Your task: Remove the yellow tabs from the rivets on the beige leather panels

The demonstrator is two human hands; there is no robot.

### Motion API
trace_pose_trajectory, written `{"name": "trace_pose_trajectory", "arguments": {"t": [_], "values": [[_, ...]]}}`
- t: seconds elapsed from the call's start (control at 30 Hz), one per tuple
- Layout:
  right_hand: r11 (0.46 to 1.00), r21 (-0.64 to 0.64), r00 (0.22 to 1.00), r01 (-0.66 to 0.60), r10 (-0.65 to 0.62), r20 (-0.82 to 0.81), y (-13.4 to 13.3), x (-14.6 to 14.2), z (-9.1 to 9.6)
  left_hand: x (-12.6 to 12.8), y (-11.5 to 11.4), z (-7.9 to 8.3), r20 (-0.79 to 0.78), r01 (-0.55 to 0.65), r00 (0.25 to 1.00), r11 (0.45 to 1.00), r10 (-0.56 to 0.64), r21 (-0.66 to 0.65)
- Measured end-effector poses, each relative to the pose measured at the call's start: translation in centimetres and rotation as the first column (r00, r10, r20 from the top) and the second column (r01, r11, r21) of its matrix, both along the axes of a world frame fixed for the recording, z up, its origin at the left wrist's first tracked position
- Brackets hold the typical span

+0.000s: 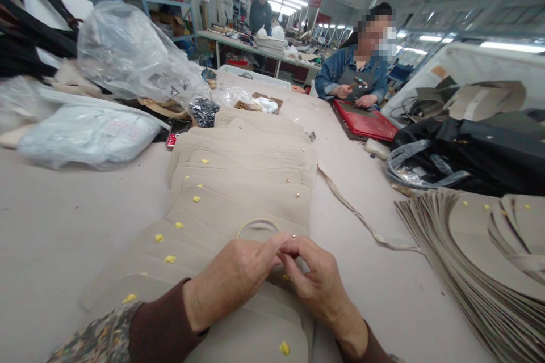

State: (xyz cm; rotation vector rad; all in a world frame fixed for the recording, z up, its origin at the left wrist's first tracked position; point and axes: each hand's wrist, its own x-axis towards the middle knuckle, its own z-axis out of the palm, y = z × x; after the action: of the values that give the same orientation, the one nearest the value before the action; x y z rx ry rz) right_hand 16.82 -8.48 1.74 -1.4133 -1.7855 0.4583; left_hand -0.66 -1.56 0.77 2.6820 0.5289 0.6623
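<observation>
My left hand (244,269) and my right hand (314,275) meet above overlapping beige panels (251,193), fingertips pinched together. A thin ring with a yellow edge (259,221), like a narrow roll of tape, shows just beyond the left fingers, which close on it. My right thumb and forefinger are pressed together; what lies between them is too small to make out. The panels are fanned in a long row away from me. Small yellow pieces (170,259) stick on their left side, and small metal studs (297,195) show along their right.
A fanned stack of similar panels (468,261) lies at right, beside a black bag (477,153). A narrow strip (357,212) lies between. Plastic-wrapped bundles (89,133) and a phone (177,133) sit at left. Across the table, a co-worker (355,71) holds a hammer over a red board (366,120).
</observation>
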Motion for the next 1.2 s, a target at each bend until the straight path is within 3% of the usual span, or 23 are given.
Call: {"name": "trace_pose_trajectory", "arguments": {"t": [0.1, 0.27, 0.37, 0.47, 0.57, 0.67, 0.77, 0.87, 1.0, 1.1, 1.2], "values": [[0.999, 0.037, 0.999, 0.016, -0.017, 0.047, 0.0, 0.0, -0.2, 0.1, -0.1, 0.1, -0.009, -0.024, 1.000, 1.000, 0.024, -0.016], [0.978, 0.197, 0.986, 0.073, -0.100, 0.132, -0.1, -0.2, -0.7, 0.3, 0.0, 0.5, -0.105, -0.068, 0.993, 0.986, 0.052, -0.153], [0.974, 0.185, 0.980, 0.133, -0.157, 0.121, -0.2, -0.6, -0.7, 0.6, 0.1, 0.8, -0.107, -0.090, 0.991, 0.986, 0.075, -0.142], [0.963, -0.096, 0.957, 0.251, -0.262, -0.124, -0.1, -0.6, -0.6, 1.3, 0.0, 1.1, -0.031, -0.068, 0.997, 0.996, 0.067, -0.051], [0.863, -0.453, 0.783, 0.221, -0.435, -0.445, 0.4, 0.2, -0.5, 1.8, -0.2, 1.4, 0.082, -0.010, 0.997, 0.999, 0.008, 0.032], [0.795, -0.586, 0.681, 0.157, -0.517, -0.519, 0.8, 2.0, -0.8, 1.8, 0.3, 1.2, 0.033, -0.063, 0.998, 0.994, 0.060, 0.090], [0.768, -0.618, 0.696, 0.167, -0.536, -0.478, 0.8, 3.3, -1.8, 1.4, 1.2, 0.6, -0.196, -0.135, 0.967, 0.982, 0.160, 0.131], [0.775, -0.603, 0.745, 0.191, -0.514, -0.425, 0.9, 3.5, -2.6, 1.3, 1.7, 0.1, -0.336, -0.120, 0.929, 0.985, 0.154, 0.122], [0.787, -0.557, 0.834, 0.264, -0.477, -0.278, 1.3, 2.7, -2.5, 1.4, 1.8, -0.2, -0.374, -0.112, 0.917, 0.990, 0.135, 0.085], [0.825, -0.451, 0.910, 0.341, -0.409, -0.059, 1.7, 2.2, -1.9, 1.3, 1.6, -0.5, -0.330, -0.111, 0.935, 0.991, 0.131, 0.078], [0.857, -0.344, 0.923, 0.384, -0.363, 0.125, 2.0, 1.9, -1.6, 1.1, 1.6, -0.8, -0.304, -0.111, 0.944, 0.991, 0.127, 0.069]]}}
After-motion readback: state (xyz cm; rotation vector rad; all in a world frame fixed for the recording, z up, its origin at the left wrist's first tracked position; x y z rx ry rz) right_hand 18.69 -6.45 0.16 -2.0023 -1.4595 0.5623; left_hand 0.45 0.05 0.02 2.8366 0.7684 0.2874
